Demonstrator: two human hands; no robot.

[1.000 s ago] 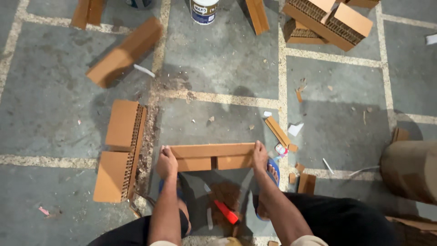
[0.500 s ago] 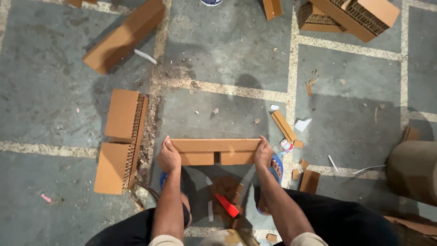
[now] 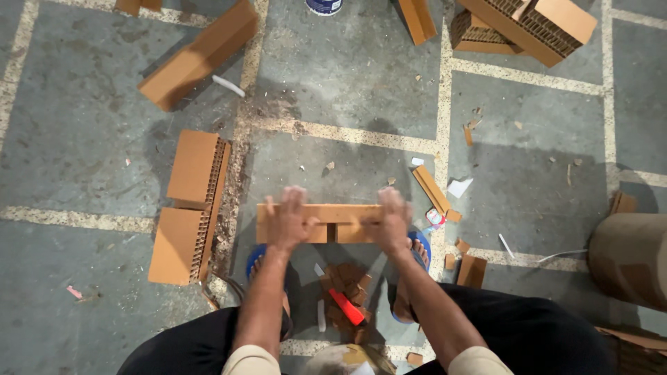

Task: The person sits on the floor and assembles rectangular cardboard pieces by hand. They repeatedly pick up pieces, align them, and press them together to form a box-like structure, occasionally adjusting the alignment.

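left hand [image 3: 288,221] and right hand [image 3: 390,221] lay spread flat, palms pressed on cardboard strip [image 3: 338,222], strip on concrete floor [image 3: 347,83] between blue sandals [image 3: 420,244]. red utility knife [image 3: 346,306] lay just below.

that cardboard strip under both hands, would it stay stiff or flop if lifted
The cardboard strip probably stays stiff: it lies straight under the left hand and right hand. Likely light, since similar honeycomb blocks show open cells. Flat-sided, so unlikely to roll.
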